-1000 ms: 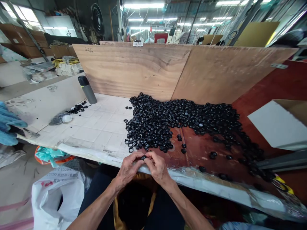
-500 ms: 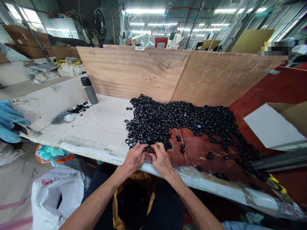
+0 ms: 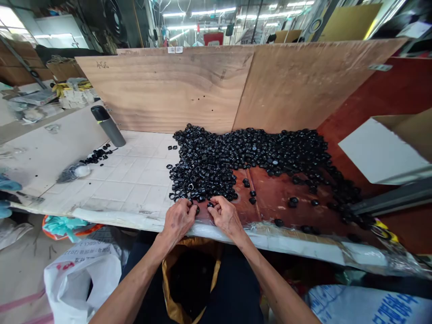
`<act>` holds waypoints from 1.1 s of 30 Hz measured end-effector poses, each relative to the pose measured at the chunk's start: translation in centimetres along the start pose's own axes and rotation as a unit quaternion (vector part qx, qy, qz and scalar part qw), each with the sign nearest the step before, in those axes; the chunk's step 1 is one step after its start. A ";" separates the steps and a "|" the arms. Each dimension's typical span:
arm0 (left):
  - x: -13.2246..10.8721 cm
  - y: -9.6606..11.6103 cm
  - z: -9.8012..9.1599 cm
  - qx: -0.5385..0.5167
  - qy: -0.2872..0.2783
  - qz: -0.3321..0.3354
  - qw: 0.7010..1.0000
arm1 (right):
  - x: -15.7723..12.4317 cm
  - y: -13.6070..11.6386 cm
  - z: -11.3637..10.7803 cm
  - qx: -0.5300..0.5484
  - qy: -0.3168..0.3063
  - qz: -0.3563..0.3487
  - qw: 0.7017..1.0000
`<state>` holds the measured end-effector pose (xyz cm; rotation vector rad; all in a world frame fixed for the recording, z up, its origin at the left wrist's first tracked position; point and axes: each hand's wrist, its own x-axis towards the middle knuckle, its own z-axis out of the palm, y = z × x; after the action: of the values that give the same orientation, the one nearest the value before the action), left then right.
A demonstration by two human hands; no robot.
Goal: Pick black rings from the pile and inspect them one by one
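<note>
The right hand (image 3: 227, 217) is pinching a black piece (image 3: 210, 204); the left hand (image 3: 177, 219) is curling narrowly, its hold unclear; the heap of black parts (image 3: 205, 173) is lying just far of both, stretching left to right.

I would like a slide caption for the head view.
Bare right hand pinching a small black part, bare left hand alongside, before a heap of small black pieces, some ring-shaped.
</note>
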<state>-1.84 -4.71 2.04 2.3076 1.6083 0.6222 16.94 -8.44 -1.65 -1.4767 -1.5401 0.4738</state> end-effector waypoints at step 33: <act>-0.8 -0.1 2.1 -0.528 -0.097 -0.047 0.842 | 0.1 -0.6 -1.0 0.219 -0.071 0.063 0.971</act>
<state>-1.13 -5.38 -0.04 1.3824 0.8789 0.9066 17.42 -8.78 -0.64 -1.2160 -1.3430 0.9483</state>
